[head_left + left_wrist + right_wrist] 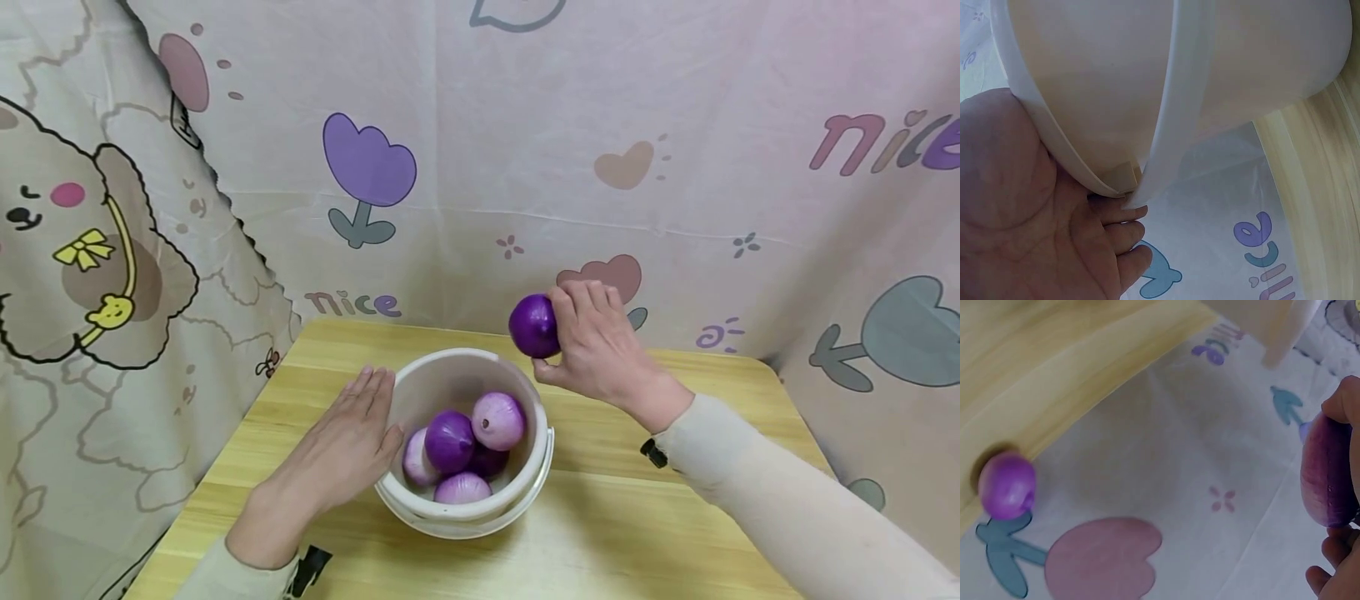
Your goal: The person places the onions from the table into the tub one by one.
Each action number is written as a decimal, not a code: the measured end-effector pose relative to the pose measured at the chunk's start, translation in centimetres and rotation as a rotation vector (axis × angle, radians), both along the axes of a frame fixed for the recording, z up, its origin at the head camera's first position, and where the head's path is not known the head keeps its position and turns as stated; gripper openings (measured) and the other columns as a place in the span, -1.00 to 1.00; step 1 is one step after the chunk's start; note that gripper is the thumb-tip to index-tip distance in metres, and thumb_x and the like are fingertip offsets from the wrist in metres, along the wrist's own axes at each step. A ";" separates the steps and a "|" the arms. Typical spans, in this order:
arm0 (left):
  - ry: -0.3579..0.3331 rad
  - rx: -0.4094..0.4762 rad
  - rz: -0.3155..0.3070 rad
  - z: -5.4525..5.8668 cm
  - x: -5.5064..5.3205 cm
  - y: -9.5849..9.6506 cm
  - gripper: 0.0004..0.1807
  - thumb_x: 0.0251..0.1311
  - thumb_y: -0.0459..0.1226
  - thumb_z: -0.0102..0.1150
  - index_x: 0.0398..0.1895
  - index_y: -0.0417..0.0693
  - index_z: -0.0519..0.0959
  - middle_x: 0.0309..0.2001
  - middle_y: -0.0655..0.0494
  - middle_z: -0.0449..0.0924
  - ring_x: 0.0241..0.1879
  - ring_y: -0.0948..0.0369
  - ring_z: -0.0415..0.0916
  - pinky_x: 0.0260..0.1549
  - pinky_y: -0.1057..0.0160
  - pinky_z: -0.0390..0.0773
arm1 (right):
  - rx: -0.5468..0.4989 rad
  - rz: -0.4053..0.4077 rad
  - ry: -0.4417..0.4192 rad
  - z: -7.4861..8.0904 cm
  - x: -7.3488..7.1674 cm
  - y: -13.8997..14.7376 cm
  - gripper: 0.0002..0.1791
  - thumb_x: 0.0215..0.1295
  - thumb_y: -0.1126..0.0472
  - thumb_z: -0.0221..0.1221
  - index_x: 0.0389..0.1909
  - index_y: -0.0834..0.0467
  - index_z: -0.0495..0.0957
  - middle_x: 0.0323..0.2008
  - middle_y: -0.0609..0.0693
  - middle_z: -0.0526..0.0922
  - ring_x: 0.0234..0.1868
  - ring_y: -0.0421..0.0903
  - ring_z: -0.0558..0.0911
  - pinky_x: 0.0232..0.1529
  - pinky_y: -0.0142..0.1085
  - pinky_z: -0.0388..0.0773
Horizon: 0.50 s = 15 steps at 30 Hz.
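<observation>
A white plastic bucket [468, 358] stands on the table with several red onions in it, some dark purple [449, 442], others paler [498, 422]. My left hand [341, 446] rests its straight fingers against the left side of the bucket's rim; in the left wrist view the palm lies along that rim [1054, 137]. Above the table, just beyond the bucket's right edge, my right hand [600, 346] grips a glossy purple onion [534, 326] between thumb and fingers. That same onion [1327, 475] shows at the right of the right wrist view.
Another purple onion [1007, 486] lies near the edge of the wooden table [1097, 369] in the right wrist view. The bucket's handle [528, 500] hangs down its front right. Printed cloth [480, 167] surrounds the table's back and sides.
</observation>
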<state>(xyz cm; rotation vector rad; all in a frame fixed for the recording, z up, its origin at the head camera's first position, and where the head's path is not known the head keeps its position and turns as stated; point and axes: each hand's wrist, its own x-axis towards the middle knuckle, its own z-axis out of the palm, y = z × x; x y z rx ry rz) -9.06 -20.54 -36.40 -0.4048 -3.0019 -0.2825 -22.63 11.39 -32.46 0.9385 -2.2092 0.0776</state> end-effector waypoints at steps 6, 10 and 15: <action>-0.018 -0.001 0.006 0.0 -0.1 -0.2 -0.24 0.43 -0.04 -0.12 0.50 -0.35 0.00 0.51 -0.28 -0.04 0.54 -0.13 -0.17 0.51 -0.12 -0.06 | 0.036 0.033 -0.083 -0.7 1.3 -2.1 -0.11 -0.20 -0.30 0.23 0.09 0.23 0.34 -0.05 0.15 0.45 -0.06 0.16 0.38 -0.10 -0.03 0.34; -0.009 -0.001 0.003 -0.1 -0.1 -0.2 -0.24 0.43 -0.04 -0.12 0.50 -0.35 0.01 0.51 -0.28 -0.02 0.53 -0.14 -0.16 0.51 -0.12 -0.05 | 0.047 0.050 -0.116 -1.3 1.9 -3.3 -0.08 -0.18 -0.31 0.22 0.12 0.24 0.33 -0.03 0.15 0.46 -0.01 0.14 0.40 -0.03 -0.03 0.36; 0.012 0.005 -0.003 -0.1 0.0 -0.1 -0.26 0.44 -0.04 -0.14 0.49 -0.36 0.04 0.50 -0.29 0.02 0.53 -0.14 -0.12 0.51 -0.12 -0.03 | 0.079 0.071 -0.141 -2.0 2.4 -4.4 -0.06 -0.17 -0.34 0.20 0.15 0.23 0.32 -0.01 0.12 0.45 -0.01 0.09 0.39 0.01 -0.06 0.36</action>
